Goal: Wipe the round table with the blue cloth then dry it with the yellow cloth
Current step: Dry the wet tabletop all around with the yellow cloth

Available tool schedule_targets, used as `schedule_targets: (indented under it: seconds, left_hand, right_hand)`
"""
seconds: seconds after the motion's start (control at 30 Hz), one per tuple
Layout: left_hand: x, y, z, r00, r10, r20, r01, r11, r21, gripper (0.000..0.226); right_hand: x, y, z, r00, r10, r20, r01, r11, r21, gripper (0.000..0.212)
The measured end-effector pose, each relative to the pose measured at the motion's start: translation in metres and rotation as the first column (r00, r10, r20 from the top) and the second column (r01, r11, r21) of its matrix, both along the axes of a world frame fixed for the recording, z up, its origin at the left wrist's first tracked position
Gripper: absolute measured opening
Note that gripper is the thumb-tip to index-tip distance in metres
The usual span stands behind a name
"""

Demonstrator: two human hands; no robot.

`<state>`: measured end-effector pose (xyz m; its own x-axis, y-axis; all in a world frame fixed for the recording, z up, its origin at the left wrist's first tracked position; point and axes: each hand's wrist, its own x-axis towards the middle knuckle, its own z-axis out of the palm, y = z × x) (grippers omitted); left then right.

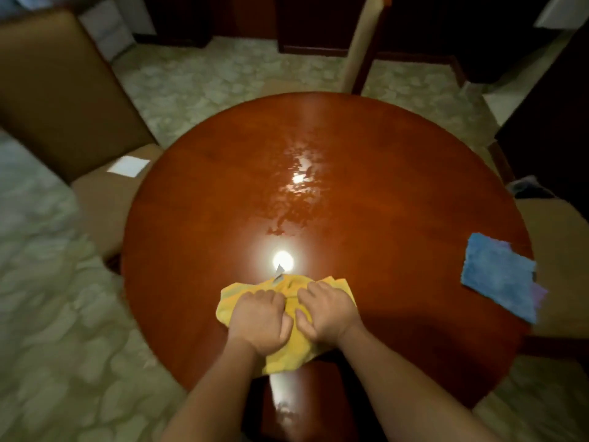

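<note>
**Yellow cloth held under both hands at the near edge of the table**

The left hand (pixel 259 317) is laid knuckles-up on the yellow cloth (pixel 288 344), its fingers curled down into the fabric so that a fold is gripped beneath them. The right hand (pixel 328 311) is set just beside it, almost touching, with fingers likewise bent over the cloth and the thumb tucked against a bunched ridge between the two hands. The cloth is crumpled rather than spread flat; its edges are seen beyond the fingertips, to the left of the left hand, and trailing toward the near rim of the table. A small pale tag (pixel 279 272) is stuck up at the cloth's far edge.

The round table (pixel 197 193) is of glossy reddish-brown wood. A bright lamp reflection is seen just beyond the cloth, and farther out, near the middle of the top, a patch of wet streaks (pixel 298 193) is caught by the light.

The blue cloth (pixel 500 275) is laid flat at the right edge of the table, well apart from the hands, one corner overhanging the rim.

Upholstered chairs are placed around the table: one at the left (pixel 57 90) with a white paper (pixel 129 165) on its seat, another at the far side (pixel 358 43). A patterned carpet (pixel 63 314) is seen beneath.
</note>
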<state>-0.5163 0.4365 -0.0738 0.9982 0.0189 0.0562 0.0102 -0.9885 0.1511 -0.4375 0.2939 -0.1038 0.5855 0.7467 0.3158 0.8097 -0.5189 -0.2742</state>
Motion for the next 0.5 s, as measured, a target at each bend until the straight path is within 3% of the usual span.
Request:
schedule_targets:
  seconds: [0.3,0.5]
  left_hand:
    - [-0.071,0.057,0.003,0.965,0.261,-0.022,-0.261,0.965,0.012,0.024]
    - [-0.066,0.08,-0.005,0.95,0.306,0.06,-0.306,0.952,-0.012,0.022]
  right_hand:
    - [-0.037,0.079,0.004,0.964,0.265,0.024,-0.265,0.964,-0.024,0.033]
    - [-0.02,0.112,-0.003,0.934,0.356,0.031,-0.356,0.934,0.014,0.035]
